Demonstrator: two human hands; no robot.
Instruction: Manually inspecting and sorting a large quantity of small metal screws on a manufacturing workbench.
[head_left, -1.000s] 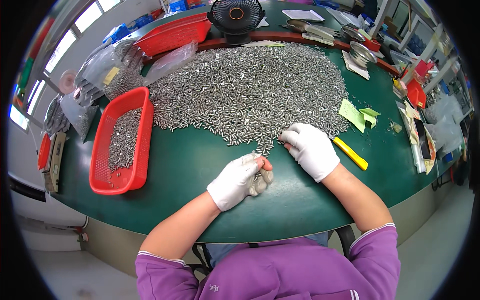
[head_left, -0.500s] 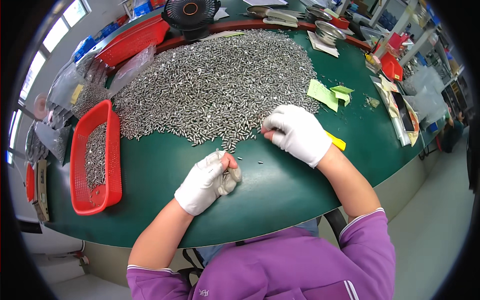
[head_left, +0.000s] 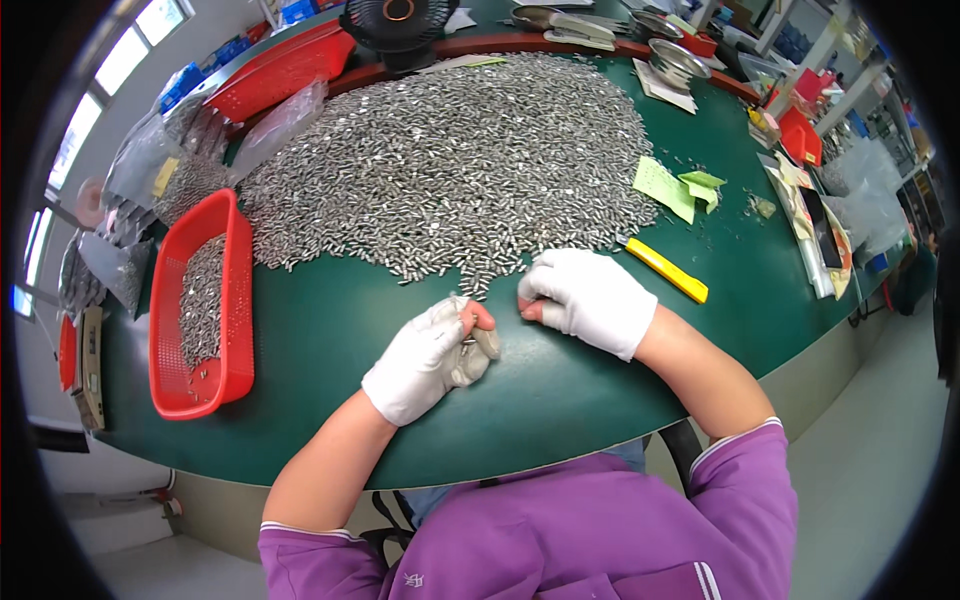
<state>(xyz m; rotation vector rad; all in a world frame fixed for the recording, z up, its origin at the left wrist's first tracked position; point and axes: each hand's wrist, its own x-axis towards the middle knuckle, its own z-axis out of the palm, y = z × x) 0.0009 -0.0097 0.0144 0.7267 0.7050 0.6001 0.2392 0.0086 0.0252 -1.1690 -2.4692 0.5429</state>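
Head view: short silvery pins (head_left: 450,160); left hand (head_left: 425,358) gripping some, right hand (head_left: 595,300) curled, contents unclear.

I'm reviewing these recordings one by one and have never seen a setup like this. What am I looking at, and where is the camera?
There is no robot here: these are a person's own hands in white gloves, with some fingertips bare. The view looks down from a wide fisheye camera worn on the head, so straight edges bend. On the green table lies a large pile of small metal pieces. A red basket at the left contains more, and a yellow-handled tool lies at the right. The left hand is curled and appears to hold a few pieces; whether the right hand holds anything is hidden.
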